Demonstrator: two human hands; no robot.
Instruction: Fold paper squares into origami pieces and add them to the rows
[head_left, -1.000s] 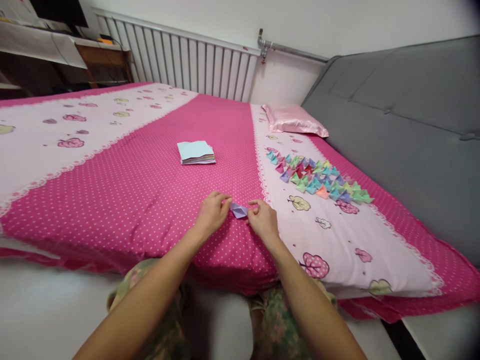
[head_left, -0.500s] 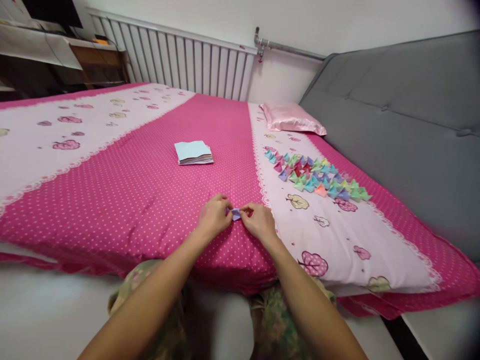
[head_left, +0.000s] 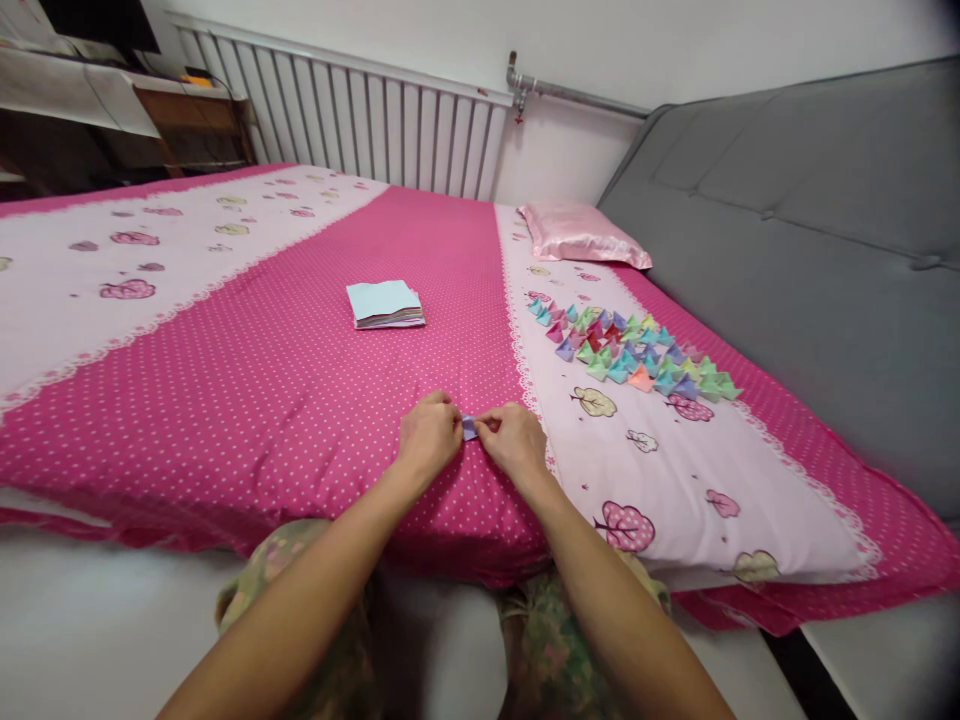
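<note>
Bed point(head_left: 292, 345), pink dotted and tree-print cover. Grey headboard point(head_left: 795, 210) along right, radiator point(head_left: 352, 110) at far side. Pink pillow point(head_left: 585, 235) near headboard. Multicolor folded paper pieces point(head_left: 637, 355) clustered on the light strip, right. Left hand point(head_left: 430, 437) and right hand point(head_left: 517, 442) near each other at bed's front edge, fingertips pinched. Paper stack point(head_left: 385, 302) beyond them, pale blue sheet on top. Smallest: purple paper point(head_left: 469, 429), gripped between both hands.

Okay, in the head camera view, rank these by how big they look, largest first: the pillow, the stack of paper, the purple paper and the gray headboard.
1. Gray headboard
2. Pillow
3. Stack of paper
4. Purple paper, partly covered; its visible part looks smallest.
</note>
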